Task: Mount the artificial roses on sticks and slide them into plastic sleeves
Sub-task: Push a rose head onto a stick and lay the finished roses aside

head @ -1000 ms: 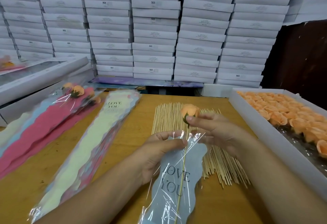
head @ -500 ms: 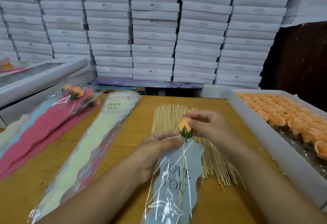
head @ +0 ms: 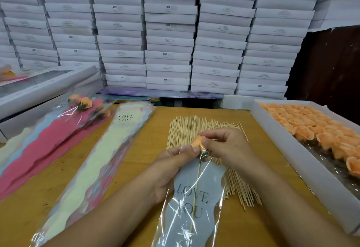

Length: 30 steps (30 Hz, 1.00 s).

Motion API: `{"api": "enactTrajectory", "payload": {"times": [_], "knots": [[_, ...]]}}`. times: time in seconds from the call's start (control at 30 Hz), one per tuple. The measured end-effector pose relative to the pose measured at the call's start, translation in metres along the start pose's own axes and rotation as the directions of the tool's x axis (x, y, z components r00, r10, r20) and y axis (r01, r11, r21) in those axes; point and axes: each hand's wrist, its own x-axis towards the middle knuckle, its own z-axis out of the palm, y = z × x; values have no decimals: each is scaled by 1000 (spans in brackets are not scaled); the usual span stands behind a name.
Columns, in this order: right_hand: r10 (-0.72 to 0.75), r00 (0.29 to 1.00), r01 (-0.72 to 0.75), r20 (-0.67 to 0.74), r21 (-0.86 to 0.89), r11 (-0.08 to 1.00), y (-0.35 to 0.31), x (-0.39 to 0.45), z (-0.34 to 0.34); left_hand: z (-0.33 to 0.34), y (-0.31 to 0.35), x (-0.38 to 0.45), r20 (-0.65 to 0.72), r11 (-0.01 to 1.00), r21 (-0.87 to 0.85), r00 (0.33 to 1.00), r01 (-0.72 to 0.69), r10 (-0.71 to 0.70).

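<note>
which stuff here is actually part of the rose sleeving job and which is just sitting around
In use:
- peach artificial rose on a thin wooden stick
- clear grey-backed LOVE YOU plastic sleeve
- left hand, right hand
- wooden stick pile
- white tray of peach roses

Lying about:
- stacked white boxes

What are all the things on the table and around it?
rose: one, peach, at the mouth of the sleeve, on a stick
stick: one, pale wood, inside the sleeve
sleeve: one, clear with grey "LOVE YOU" card, table front
loose sticks: many, pale wood, table middle
tray of roses: one white tray, many peach roses, right
empty sleeves: a pile, cream on top, left of middle
finished roses in sleeves: several, pink and blue cards, far left
white boxes: many, stacked behind
left hand: its grip is on the sleeve mouth
right hand: its grip pinches the rose
</note>
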Motion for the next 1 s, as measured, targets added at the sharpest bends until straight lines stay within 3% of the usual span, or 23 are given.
{"api": "enactTrajectory", "payload": {"times": [0.8,1.0], "knots": [[12,995,0,95,-124,992,-9,-7,5,-5,4,3,-88,1000,-15,996,11,-13],[90,973,-66,212,-116,991,-9,-8,4,-9,4,4,-107,999,-49,994,16,-21]]}}
